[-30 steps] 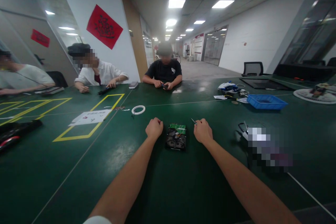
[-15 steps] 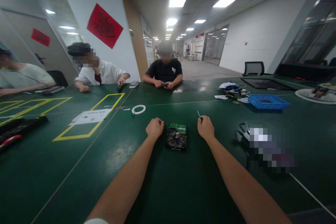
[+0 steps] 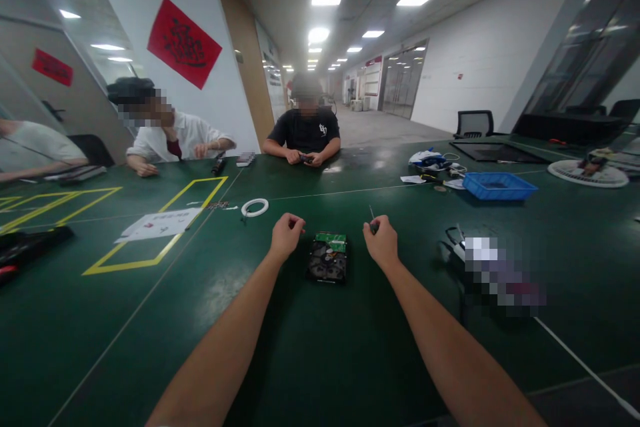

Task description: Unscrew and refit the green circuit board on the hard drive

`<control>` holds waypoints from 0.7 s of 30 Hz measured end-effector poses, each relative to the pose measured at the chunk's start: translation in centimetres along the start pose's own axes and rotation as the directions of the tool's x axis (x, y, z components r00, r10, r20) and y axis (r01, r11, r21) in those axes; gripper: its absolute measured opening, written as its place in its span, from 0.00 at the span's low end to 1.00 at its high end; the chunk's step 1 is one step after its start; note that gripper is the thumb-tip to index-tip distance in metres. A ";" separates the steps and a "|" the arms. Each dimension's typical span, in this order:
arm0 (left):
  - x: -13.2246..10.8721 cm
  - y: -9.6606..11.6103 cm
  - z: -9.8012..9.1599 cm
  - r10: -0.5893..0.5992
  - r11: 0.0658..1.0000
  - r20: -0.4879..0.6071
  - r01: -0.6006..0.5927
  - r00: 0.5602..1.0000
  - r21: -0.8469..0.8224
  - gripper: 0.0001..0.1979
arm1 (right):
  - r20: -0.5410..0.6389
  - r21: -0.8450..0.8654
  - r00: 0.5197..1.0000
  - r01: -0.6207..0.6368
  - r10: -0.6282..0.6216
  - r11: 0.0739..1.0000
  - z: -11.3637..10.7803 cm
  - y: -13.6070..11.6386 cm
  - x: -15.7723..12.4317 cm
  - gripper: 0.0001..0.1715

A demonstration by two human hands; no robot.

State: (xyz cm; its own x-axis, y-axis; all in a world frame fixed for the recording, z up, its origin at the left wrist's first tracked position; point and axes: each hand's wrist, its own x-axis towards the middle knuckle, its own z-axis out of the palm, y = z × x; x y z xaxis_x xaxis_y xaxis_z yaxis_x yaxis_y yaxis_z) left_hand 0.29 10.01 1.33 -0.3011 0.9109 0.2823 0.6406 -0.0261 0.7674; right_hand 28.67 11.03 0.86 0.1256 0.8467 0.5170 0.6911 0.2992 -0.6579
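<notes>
A hard drive (image 3: 327,259) with a green circuit board along its far edge lies flat on the dark green table (image 3: 320,347) between my hands. My left hand (image 3: 287,235) hovers just left of the drive, closed in a pinch; whatever its fingertips hold, if anything, is too small to make out. To the right of the drive, my right hand (image 3: 383,241) is closed around a screwdriver (image 3: 371,215), whose thin shaft points up and away from me. Neither hand touches the drive.
A white ring (image 3: 255,207) and a paper sheet (image 3: 159,224) lie ahead on the left, near yellow tape outlines. On the right are a blue tray (image 3: 500,187) and a blurred-out object (image 3: 503,273). Across the table sit several people, one in a black shirt (image 3: 307,133).
My view has turned slightly right, so everything sits further left. My left hand has risen a little, and its pinched fingertips show more clearly. The drive stays between my hands.
</notes>
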 end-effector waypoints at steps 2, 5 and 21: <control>-0.2 1.2 0.4 0.075 0.986 0.061 -0.064 0.995 -0.156 0.09 | 0.031 0.007 0.996 0.081 -0.081 0.997 0.0 -1.6 -0.7 0.12; -1.0 3.2 1.0 0.231 0.899 0.172 -0.143 0.958 -0.414 0.11 | 0.074 0.087 0.962 0.255 -0.261 0.963 0.0 -4.1 -1.9 0.12; -2.1 5.0 0.9 0.360 0.860 0.404 -0.132 0.841 -0.492 0.12 | 0.203 0.280 0.926 0.258 -0.320 0.925 -0.2 -6.0 -3.4 0.09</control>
State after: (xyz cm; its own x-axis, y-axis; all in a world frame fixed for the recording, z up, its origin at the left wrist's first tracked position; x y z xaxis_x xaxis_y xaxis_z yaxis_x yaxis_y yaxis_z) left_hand 4.78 8.29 4.08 0.2625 0.9230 0.2815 0.2429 -0.3455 0.9064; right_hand 24.22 6.28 3.12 -0.2489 0.7771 0.5781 0.4725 0.6184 -0.6279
